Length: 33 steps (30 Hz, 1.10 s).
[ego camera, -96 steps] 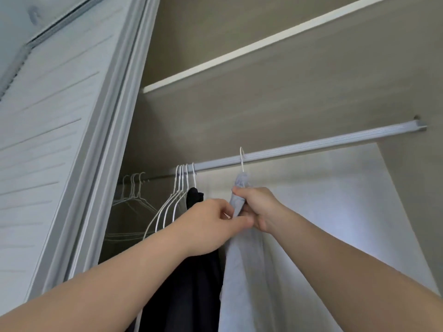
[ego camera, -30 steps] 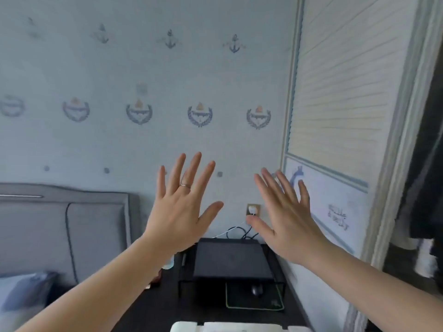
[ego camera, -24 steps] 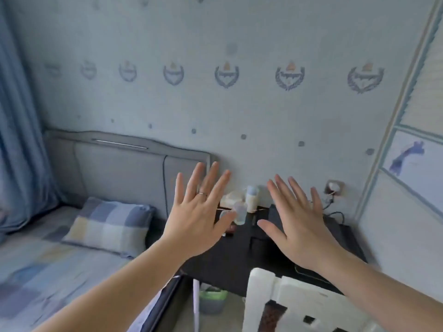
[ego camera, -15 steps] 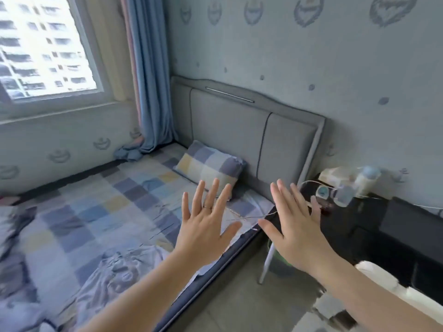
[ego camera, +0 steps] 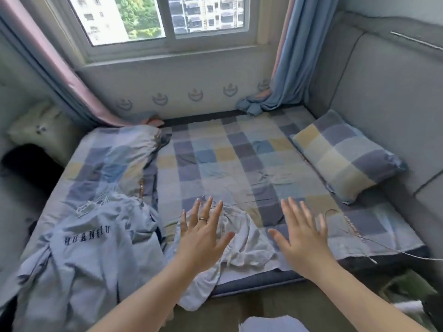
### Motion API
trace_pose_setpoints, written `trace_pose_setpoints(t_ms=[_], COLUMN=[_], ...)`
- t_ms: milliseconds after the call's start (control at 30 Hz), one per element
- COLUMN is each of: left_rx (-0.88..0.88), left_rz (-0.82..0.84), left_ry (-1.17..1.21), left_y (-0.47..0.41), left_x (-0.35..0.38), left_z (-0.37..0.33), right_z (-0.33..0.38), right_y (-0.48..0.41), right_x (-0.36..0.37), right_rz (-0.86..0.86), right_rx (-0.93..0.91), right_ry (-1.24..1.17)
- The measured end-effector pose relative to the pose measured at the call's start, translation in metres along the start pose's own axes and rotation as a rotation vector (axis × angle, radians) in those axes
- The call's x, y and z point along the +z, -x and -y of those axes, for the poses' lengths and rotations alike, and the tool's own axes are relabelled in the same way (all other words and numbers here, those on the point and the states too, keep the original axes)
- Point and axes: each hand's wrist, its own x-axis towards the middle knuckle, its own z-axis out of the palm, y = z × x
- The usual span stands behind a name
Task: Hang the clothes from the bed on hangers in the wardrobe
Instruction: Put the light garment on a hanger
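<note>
Presently, at far left, a pink curtain (ego camera: 72,75) hangs down to the bed (ego camera: 227,159), which has a checked sheet. A folded checked duvet (ego camera: 115,159) lies on the bed's left part. Nearer the camera, a blue garment (ego camera: 84,248) with dark lettering lies crumpled over the near left corner and droops past the edge. Thin white hangers (ego camera: 96,202), blurred, lie at its far end, beside the duvet. A window (ego camera: 163,17) stands behind the bed.

The left hand (ego camera: 203,238) is raised with its back to the camera. Its fingers (ego camera: 208,209) are straight and spread wide, holding nothing, and one carries a ring (ego camera: 203,219). It overlaps a white garment (ego camera: 239,240) in view; contact cannot be told. That garment lies crumpled at the near edge, just beside the blue one, with one end hanging off the bed.

A blue curtain (ego camera: 285,68) hangs right of the window, its end bunched on the far right corner. The right hand (ego camera: 302,238), apart from the left, is likewise spread wide and holds nothing, over the sheet just right of the white garment. A checked pillow (ego camera: 342,154) lies against the grey headboard (ego camera: 383,92). A thin cable (ego camera: 354,233) trails over the near right corner.
</note>
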Motion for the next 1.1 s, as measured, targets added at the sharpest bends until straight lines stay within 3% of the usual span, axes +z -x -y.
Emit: trace_pose_setpoints(t_ms=[300,600,867,1100], left_rx=[-0.291,-0.447,-0.561,-0.454], left_rz=[0.123,0.262,0.397,0.478], left_ry=[0.080,0.155,0.218,0.135], left_y=[-0.087,-0.150,-0.201,-0.273], left_x=[0.023,0.077,0.202,0.344], left_z=[0.039,0.090,0.159,0.231], right_z=[0.001,0.010,0.018,0.013], right_y=[-0.145,-0.243,-0.323,-0.414], right_x=[0.028,0.087,0.223,0.354], right_rz=[0.244,0.458,0.620,0.589], right_rx=[-0.142,-0.161,-0.038,-0.027], right_ry=[0.044,0.058,0.020,0.013])
